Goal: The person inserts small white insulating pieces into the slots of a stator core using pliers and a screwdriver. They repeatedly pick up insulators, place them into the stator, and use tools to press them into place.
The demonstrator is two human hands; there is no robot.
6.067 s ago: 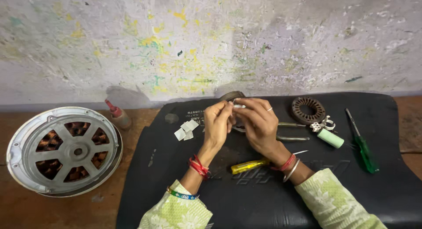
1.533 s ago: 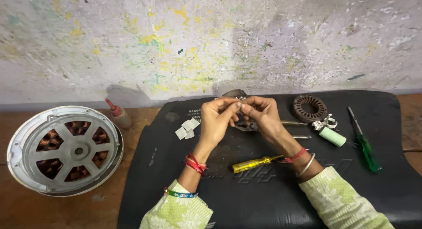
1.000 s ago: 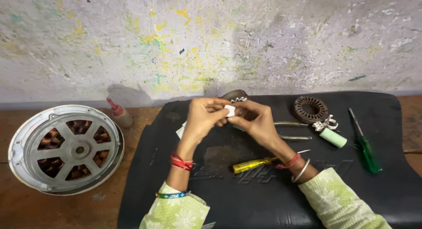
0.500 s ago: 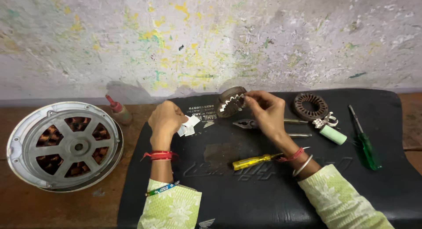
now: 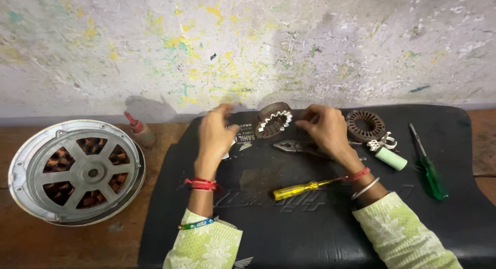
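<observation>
- Already partly lined, the brown stator ring (image 5: 272,119) stands on edge at the mat's (image 5: 310,233) twelve o'clock edge; white insulation slips fill many inner slots, though how many stay bare is unclear.
- At its three o'clock, the right hand (image 5: 324,128) steadies its rim with curled fingers.
- At its nine o'clock, the left hand (image 5: 216,136) hovers over loose white slips (image 5: 243,143); whether it grips one, I cannot tell.
- Pliers (image 5: 292,146) and yellow screwdriver (image 5: 302,188) lie unused below.
</observation>
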